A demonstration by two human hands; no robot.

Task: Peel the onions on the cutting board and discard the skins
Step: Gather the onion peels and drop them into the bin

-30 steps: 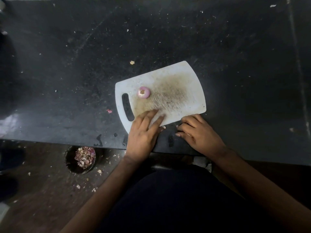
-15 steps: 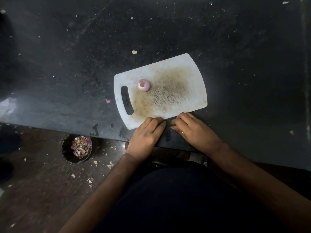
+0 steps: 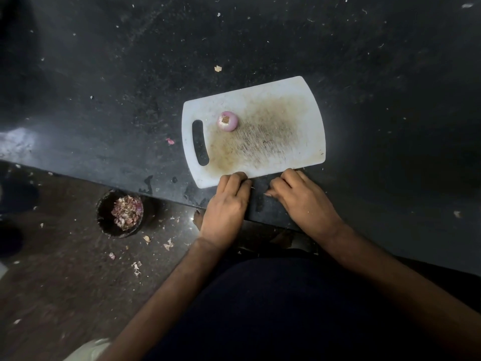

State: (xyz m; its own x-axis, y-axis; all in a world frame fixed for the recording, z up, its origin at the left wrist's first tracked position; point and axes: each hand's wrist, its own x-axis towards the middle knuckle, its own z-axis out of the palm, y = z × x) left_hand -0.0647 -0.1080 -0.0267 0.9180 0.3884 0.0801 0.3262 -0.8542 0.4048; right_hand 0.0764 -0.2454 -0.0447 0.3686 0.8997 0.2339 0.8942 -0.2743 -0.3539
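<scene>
Both hands, left hand [image 3: 226, 204] and right hand [image 3: 302, 198], rest empty, fingers curled, below the cutting board [image 3: 307, 100]; its small onion [image 3: 227, 121] looks slick, so pinch the root end.

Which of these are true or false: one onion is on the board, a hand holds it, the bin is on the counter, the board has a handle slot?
1. One onion lies on the cutting board. True.
2. A hand holds the onion. False: the left hand and right hand are at the board's near edge, apart from it.
3. The bin of skins stands on the counter. False: it is on the floor.
4. The board has a handle slot. True.
</scene>
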